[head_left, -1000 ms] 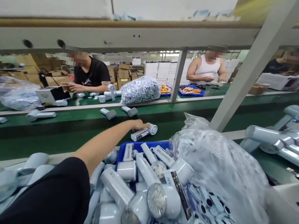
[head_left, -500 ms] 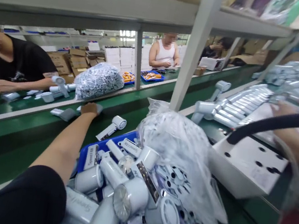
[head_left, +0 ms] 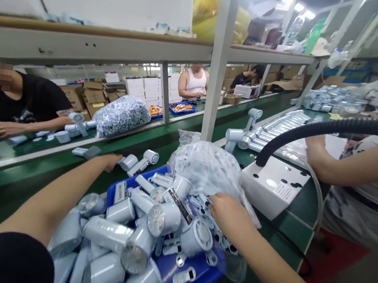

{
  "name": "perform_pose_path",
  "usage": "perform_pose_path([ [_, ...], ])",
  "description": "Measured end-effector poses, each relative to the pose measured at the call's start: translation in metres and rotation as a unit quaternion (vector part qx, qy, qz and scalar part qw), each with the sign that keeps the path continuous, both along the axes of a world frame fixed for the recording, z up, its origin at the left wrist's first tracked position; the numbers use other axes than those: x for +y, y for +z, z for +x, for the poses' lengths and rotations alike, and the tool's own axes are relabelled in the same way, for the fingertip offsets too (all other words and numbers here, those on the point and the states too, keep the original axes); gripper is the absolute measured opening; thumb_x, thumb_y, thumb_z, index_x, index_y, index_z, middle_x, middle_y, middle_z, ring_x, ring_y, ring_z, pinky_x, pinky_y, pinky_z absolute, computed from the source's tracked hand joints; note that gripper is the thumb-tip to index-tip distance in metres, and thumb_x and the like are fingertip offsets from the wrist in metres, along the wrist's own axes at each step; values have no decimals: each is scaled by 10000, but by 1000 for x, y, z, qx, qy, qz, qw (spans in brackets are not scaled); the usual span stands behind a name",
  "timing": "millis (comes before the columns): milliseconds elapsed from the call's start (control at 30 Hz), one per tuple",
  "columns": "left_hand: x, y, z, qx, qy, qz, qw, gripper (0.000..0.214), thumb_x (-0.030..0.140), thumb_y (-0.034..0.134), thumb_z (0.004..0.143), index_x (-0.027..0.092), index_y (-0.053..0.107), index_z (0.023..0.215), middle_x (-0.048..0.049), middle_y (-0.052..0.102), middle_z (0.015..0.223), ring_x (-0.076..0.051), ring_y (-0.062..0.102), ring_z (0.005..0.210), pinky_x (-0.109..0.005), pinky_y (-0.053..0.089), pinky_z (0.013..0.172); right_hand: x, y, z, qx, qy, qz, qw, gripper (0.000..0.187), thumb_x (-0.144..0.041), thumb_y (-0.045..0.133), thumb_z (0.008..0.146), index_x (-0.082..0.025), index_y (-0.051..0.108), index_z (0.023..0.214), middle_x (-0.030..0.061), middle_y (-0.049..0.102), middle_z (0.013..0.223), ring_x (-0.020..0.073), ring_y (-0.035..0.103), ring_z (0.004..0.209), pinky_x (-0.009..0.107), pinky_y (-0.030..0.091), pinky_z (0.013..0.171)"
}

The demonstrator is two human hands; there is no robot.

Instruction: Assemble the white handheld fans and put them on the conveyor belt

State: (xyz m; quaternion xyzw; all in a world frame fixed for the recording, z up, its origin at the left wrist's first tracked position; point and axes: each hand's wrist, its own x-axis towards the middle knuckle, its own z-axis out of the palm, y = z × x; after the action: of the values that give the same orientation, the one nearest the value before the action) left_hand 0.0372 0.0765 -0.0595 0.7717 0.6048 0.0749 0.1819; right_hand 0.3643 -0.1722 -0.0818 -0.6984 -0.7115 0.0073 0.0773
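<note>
We work with both bare hands over a blue plastic tray, which sits at six o'clock, heaped with white cylindrical fan bodies. At nine o'clock, our left hand stretches low over the green conveyor surface, its fingers lying close together. Its fingertips are just beside a white handheld fan with a round head, and we cannot tell whether they grip anything. At four o'clock, our right hand presses into small white perforated fan parts at the mouth of a clear plastic bag, its fingers slightly apart; whether it is clamped on a part, we cannot tell. At three o'clock, a white box with round holes stands beside a black flexible hose, and a co-worker's bare arm reaches across there. Rows of assembled white fans lie at two o'clock. Across the belt, a co-worker in a black T-shirt sits at ten o'clock, and another in a white tank top sits at twelve o'clock.
</note>
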Motion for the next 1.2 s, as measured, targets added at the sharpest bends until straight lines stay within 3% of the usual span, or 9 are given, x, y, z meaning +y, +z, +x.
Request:
perform_pose_path([
  [200,9,-3,6,134,-22,-23,990,306,286,533,838,147,520,1111,-84,551,1125,-208,562,964,-417,480,805,29,-18,-4,-20,-31,2,999,155,-23,547,736,-99,651,823,150,686,779,291,664,751,310,466,566],
  [367,-3,8,-17,99,5,-37,994,286,285,526,842,142,532,1090,-81,559,1105,-201,566,951,-412,481,800,18,-9,10,-7,-21,15,1000,223,-134,431,854,-132,653,877,124,694,800,280,663,766,344,476,613],
  [467,-28,31,-33,14,43,-26,999,264,285,530,839,136,544,1057,-73,569,1070,-191,570,921,-393,486,778,7,0,9,167,-11,50,985,322,-205,368,883,-143,588,1109,102,695,844,247,655,760,344,495,605],
  [633,-110,74,-23,-249,122,2,961,337,429,443,848,129,515,983,-30,589,787,-145,587,605,-295,485,549,-12,20,-39,628,20,64,775,330,-353,588,746,-143,659,991,16,651,662,155,586,580,282,504,530],
  [733,-185,85,3,-423,112,9,899,397,523,461,780,156,488,928,-32,589,759,-138,587,552,-263,468,487,-30,42,-89,730,50,53,680,373,-344,711,634,-151,669,950,-6,649,650,123,555,535,278,509,548],
  [867,-287,69,40,-573,101,24,813,430,563,544,691,185,502,894,-17,613,756,-138,605,608,-245,481,544,-62,63,-140,795,116,66,592,282,-341,692,677,-177,660,904,2,660,741,136,602,663,270,521,618],
  [967,-338,47,54,-680,104,5,726,404,527,564,721,182,553,929,-26,649,766,-148,624,657,-227,477,564,-84,61,-156,768,143,90,618,219,-315,684,707,-191,662,886,15,657,884,147,611,790,282,505,731],
  [1067,-363,32,55,-764,80,-17,640,324,423,636,721,175,611,928,-41,678,815,-174,636,764,-236,485,643,-100,54,-157,737,150,84,654,226,-308,692,707,-192,659,899,16,665,847,161,617,794,308,494,763],
  [1200,-373,27,47,-759,61,20,648,308,338,674,710,202,631,983,-37,686,922,-198,612,919,-280,453,824,-114,55,-154,702,169,63,689,222,-312,703,691,-169,662,856,32,678,811,181,627,774,325,492,748],
])
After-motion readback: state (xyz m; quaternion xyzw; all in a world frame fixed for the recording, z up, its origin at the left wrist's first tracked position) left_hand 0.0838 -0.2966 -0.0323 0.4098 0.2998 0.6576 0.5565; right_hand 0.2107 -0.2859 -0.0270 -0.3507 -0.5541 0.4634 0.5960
